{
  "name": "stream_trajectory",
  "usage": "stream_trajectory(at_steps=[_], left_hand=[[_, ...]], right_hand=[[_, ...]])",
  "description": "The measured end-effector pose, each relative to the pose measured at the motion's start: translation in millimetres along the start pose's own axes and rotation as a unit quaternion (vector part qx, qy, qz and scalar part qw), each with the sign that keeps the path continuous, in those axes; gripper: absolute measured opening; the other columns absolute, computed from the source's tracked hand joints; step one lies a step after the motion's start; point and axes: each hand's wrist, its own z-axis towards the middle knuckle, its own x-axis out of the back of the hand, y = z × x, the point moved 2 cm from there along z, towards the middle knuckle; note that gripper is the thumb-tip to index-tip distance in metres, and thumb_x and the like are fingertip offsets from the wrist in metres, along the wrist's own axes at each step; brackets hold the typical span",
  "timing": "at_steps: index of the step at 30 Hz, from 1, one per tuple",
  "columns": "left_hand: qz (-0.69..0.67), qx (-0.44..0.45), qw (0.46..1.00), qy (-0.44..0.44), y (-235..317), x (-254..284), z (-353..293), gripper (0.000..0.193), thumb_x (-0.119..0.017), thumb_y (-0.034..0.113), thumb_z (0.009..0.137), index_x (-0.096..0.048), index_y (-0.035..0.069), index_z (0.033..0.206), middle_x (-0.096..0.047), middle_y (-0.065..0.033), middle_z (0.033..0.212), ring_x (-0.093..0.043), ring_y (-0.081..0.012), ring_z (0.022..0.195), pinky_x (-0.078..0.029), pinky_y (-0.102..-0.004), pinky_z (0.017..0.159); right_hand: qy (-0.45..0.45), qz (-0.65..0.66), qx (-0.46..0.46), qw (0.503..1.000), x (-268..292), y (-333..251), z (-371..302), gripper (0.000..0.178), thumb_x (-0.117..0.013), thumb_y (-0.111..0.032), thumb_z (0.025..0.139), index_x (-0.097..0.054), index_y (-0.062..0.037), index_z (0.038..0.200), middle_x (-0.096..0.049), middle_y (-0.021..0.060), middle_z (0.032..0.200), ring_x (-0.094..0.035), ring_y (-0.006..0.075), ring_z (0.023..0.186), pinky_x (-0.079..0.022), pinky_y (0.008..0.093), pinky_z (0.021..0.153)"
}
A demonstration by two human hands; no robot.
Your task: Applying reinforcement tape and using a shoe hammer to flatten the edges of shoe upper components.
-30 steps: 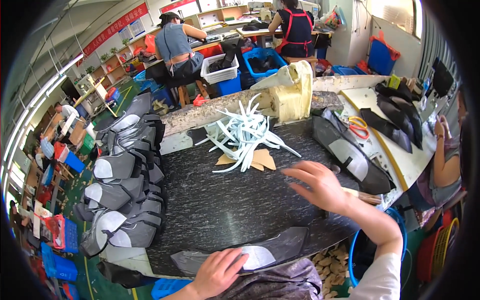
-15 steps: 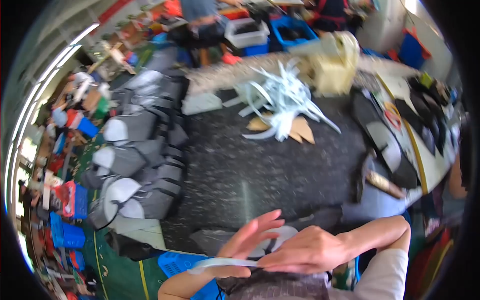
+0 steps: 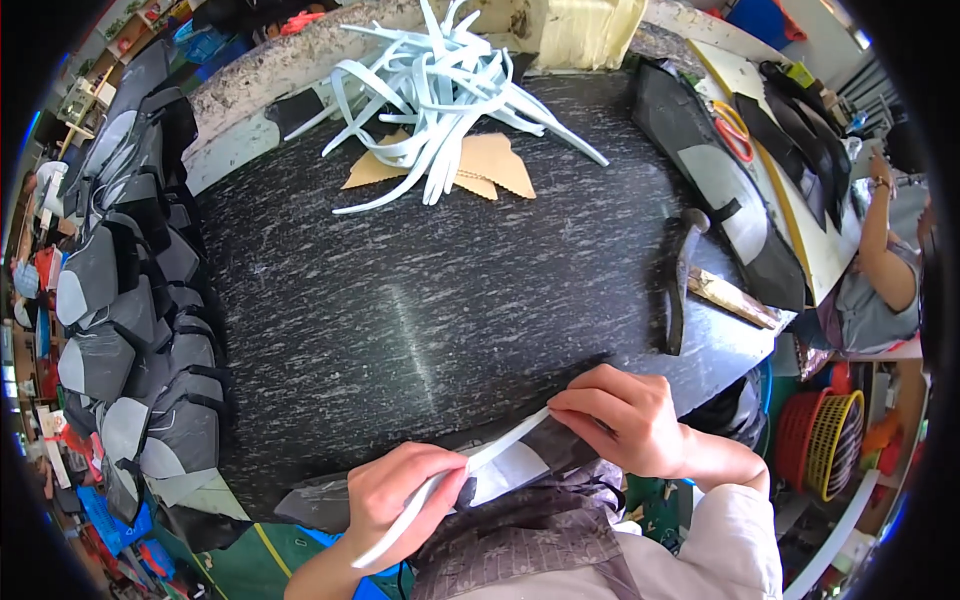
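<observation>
we list one pale strip point(image 3: 512, 439), pinched by left grip point(image 3: 402, 492) and right grip point(image 3: 632, 420), seemingly for tautness, over one grey-black piece point(image 3: 513, 472).

White strip point(image 3: 509, 438), white-flecked black tabletop point(image 3: 480, 290)

White strip point(image 3: 508, 440) held between left hand point(image 3: 405, 490) and right hand point(image 3: 628, 418), pinched in both, over grey-black piece point(image 3: 515, 472) at near edge of counter point(image 3: 490, 290). Farther back: tangle of pale strips point(image 3: 436, 100) partly over tan scraps point(image 3: 498, 166). Hammer point(image 3: 682, 282) lying at right, near long grey panel point(image 3: 718, 192); orange-handled scissors point(image 3: 738, 140) just beside panel. Overlapping grey parts point(image 3: 185, 355) heaped along left side.
</observation>
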Motion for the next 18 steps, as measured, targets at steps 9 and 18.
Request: stream_trajectory(at_steps=[9,18], left_hand=[[-0.022,0.077,0.997,0.002,-3.9,-1.9,-1.5,0.016,-0.073,-0.008,0.082,-0.073,-0.003,0.097,-0.063,-0.0093,0.091,-0.067,-0.0133,0.067,-0.054,-0.0239,0.059],[0.096,-0.004,0.995,-0.017,4.2,-4.1,3.6,0.025,-0.076,-0.007,0.074,-0.068,0.0,0.096,-0.063,-0.0095,0.093,-0.066,-0.0235,0.066,-0.054,-0.033,0.055]], right_hand=[[-0.047,-0.059,0.088,0.993,-0.7,8.0,12.1,0.024,-0.075,-0.012,0.075,-0.071,-0.0069,0.098,-0.062,0.0005,0.089,-0.063,0.0156,0.064,-0.051,0.029,0.049],[-0.154,-0.065,0.316,0.934,-24.8,-25.8,16.0,0.039,-0.064,-0.016,0.083,-0.066,0.0026,0.117,-0.064,0.0083,0.125,-0.064,0.0171,0.108,-0.049,0.0273,0.091]])
